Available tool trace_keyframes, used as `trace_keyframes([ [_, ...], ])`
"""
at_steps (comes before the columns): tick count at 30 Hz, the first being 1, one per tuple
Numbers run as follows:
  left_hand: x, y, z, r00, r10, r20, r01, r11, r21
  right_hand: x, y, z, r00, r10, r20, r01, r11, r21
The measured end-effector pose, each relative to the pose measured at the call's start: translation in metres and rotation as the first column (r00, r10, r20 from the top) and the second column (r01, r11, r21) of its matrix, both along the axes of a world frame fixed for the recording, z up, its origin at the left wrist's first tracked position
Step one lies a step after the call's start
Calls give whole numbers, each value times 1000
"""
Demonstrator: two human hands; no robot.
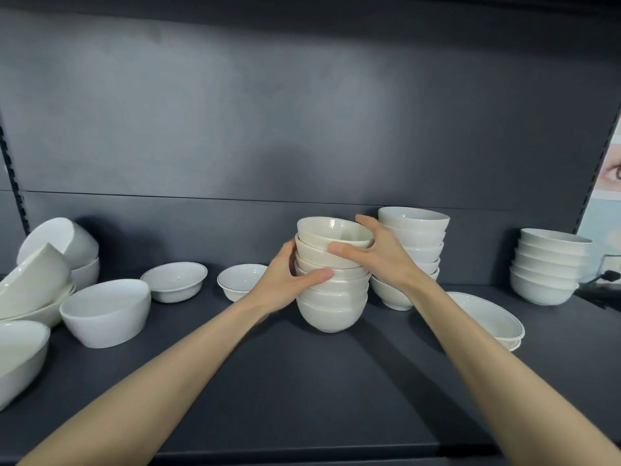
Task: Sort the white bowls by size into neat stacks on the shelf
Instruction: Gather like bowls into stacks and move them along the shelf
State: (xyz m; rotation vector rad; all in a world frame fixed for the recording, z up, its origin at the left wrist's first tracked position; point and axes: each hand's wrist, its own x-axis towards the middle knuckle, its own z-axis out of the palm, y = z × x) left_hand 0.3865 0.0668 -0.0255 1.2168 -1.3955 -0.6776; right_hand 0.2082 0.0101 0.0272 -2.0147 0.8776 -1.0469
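Note:
A stack of several small white bowls [331, 307] stands in the middle of the dark shelf [302, 381]. My left hand [285, 280] grips the stack's left side, thumb across the front. My right hand [379, 253] grips the top bowl [327, 230] from the right, thumb on its front rim. Just behind to the right stands a second stack of similar bowls [420, 243]. A third stack [547, 267] stands at the far right.
Loose bowls lie at the left: a larger one [106, 314], tilted ones [43, 274], two rimmed small bowls [174, 280] [240, 280]. Shallow rimmed dishes [487, 317] sit under my right forearm. A dark back panel closes the shelf behind.

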Motion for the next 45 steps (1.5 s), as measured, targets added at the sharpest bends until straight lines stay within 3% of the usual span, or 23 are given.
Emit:
trace_keyframes([
  [10, 2, 2, -4, 1000, -7, 4, 7, 1000, -6, -8, -2, -13, 990, 69, 121, -86, 986, 146],
  [15, 4, 4, -19, 997, -69, 23, 66, 992, 106, -10, -7, -23, 989, 110, 99, -128, 973, 191],
  [39, 28, -38, -26, 981, 168, 91, -176, 981, 82, 36, -50, -32, 987, 54, 151, -79, 984, 162],
  [45, 23, -36, -25, 949, 279, 147, -287, 957, 39, 37, -54, -31, 996, 6, 90, -18, 990, 137],
])
